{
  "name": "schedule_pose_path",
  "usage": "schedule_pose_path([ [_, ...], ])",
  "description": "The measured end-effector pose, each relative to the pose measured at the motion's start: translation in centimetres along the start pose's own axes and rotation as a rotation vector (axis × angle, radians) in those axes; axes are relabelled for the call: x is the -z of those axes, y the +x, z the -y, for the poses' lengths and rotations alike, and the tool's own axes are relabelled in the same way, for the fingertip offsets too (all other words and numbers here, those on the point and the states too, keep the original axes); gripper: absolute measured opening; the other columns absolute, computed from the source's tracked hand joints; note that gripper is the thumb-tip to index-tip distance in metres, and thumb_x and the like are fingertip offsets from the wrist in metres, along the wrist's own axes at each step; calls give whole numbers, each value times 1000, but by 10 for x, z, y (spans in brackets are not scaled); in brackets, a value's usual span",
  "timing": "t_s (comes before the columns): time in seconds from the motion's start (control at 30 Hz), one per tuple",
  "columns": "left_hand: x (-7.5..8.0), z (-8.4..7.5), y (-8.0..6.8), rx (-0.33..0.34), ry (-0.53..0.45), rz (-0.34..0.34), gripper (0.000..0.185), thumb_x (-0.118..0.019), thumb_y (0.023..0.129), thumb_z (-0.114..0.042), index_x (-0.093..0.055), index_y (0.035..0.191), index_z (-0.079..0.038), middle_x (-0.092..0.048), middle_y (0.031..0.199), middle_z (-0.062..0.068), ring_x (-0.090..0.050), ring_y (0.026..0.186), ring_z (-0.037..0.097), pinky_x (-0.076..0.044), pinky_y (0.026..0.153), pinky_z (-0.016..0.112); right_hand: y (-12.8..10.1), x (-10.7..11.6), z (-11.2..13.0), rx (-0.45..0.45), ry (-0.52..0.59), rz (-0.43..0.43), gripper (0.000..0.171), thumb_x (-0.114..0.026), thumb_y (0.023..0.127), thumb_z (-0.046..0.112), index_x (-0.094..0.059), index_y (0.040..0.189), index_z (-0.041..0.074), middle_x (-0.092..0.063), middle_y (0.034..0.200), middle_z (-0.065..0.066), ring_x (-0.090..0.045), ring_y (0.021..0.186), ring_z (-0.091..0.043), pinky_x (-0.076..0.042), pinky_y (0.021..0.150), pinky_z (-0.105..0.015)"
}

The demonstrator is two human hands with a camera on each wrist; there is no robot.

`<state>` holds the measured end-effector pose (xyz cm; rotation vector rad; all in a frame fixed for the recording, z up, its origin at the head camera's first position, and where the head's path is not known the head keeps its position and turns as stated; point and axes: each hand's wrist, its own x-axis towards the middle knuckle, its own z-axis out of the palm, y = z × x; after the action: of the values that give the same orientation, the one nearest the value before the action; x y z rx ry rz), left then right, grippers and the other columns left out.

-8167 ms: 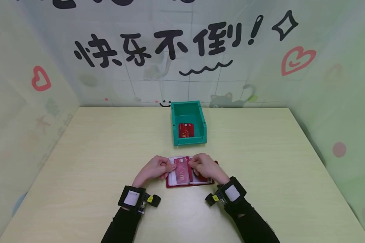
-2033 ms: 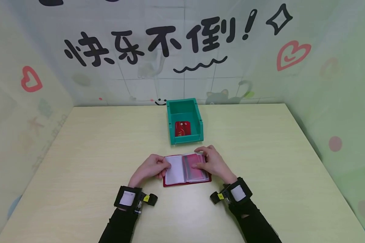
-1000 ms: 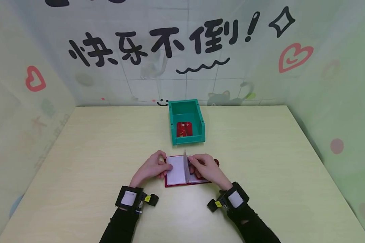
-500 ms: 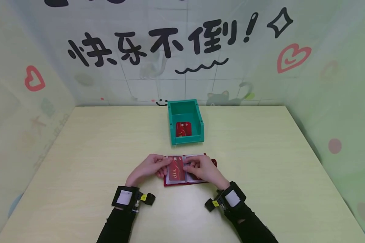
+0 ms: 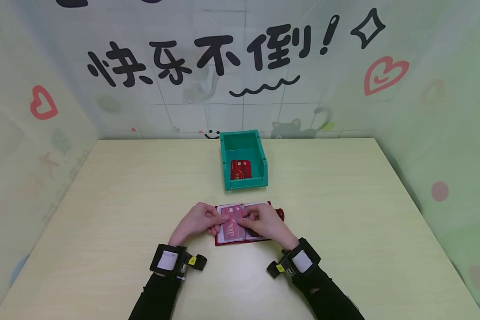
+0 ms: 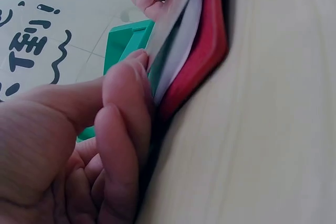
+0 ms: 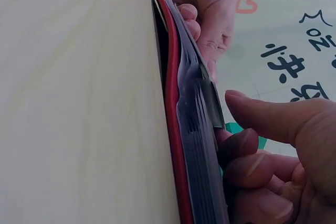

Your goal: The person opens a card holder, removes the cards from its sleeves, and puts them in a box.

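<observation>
A red card holder [image 5: 260,238] lies open on the table near me. Its left page shows a red VIP card [image 5: 231,229] in a clear sleeve. My left hand [image 5: 200,220] pinches the holder's left edge, thumb on the page, seen close in the left wrist view beside the red cover [image 6: 212,35]. My right hand [image 5: 264,222] pinches the card's right edge with thumb and curled fingers. In the right wrist view the thumb [image 7: 273,119] sits over the stacked sleeves [image 7: 197,145] and the cover [image 7: 173,129]. How far the card is out of its sleeve is hidden.
A green open-fronted bin [image 5: 224,155] stands just beyond the holder, with one red card [image 5: 240,170] lying in it. The pale wooden table [image 5: 344,222] ends at decorated walls on the far, left and right sides.
A sleeve page that stood upright a second ago now lies flat on the left, showing the VIP card. My right fingers have come onto that card, close to the left fingers.
</observation>
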<state>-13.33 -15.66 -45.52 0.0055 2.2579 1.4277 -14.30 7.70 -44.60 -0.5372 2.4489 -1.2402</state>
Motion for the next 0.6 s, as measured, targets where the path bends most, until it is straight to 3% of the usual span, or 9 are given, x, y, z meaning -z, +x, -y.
schedule_pose_path([
  [0.13, -2, -1, 0, 2, 8, -10, 24, -72, 94, -24, -70, 85, -1, -64, 58, -3, -59, 50, 8, -49, 54, 19, 1, -1, 1, -36, -19, -12, 18, -73, 93, 27, -74, 88, 10, -51, 56, 4, -46, 54, -9, -30, 50, -19],
  [0.6, -2, 0, 1, -13, -10, 6, 21, -69, 96, -20, -65, 84, -3, -63, 58, -3, -58, 51, 9, -49, 54, 19, 5, 0, -1, -141, 91, 66, 23, -61, 101, 21, -68, 84, 8, -51, 54, 2, -42, 45, -11, -30, 45, -21],
])
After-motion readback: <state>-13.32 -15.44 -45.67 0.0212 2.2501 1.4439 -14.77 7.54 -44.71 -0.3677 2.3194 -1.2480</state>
